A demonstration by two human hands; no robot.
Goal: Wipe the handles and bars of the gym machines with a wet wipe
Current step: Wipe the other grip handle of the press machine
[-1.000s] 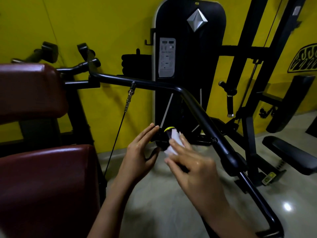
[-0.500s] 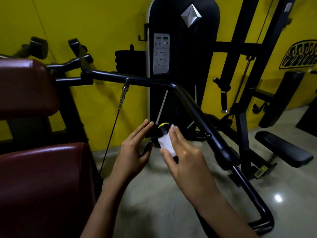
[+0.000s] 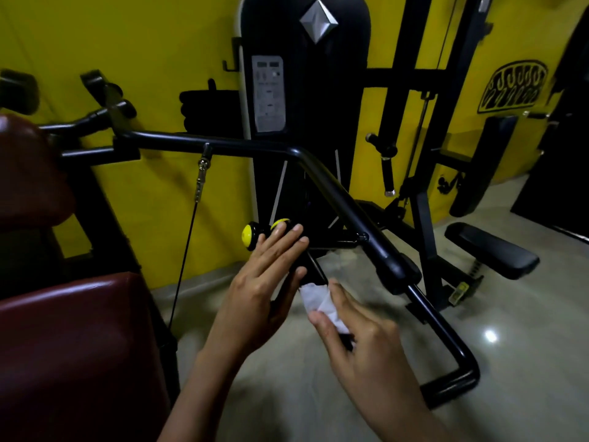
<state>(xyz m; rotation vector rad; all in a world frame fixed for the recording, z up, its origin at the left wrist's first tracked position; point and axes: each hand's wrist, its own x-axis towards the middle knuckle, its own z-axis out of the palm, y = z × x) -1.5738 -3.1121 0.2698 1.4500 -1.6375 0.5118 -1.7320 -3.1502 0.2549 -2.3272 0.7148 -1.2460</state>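
A yellow wall [image 3: 134, 43] backs the scene, with a tall black weight-stack housing [image 3: 306, 100] against it. In front of the housing, a long black bar [image 3: 338, 193] bends and slopes down towards the floor [image 3: 526, 362]. Left of the bar stands a dark red padded seat [image 3: 73, 352]. A thin cable [image 3: 186, 250] hangs from the bar. Below the bar's bend, a short black handle [image 3: 314, 271] carries yellow-capped knobs [image 3: 248, 235]. The left hand [image 3: 264, 291] lies flat and spread along the handle, fingers straight. The right hand [image 3: 366, 342] pinches a crumpled white wet wipe [image 3: 320, 303] against the handle's lower end, just under the bar.
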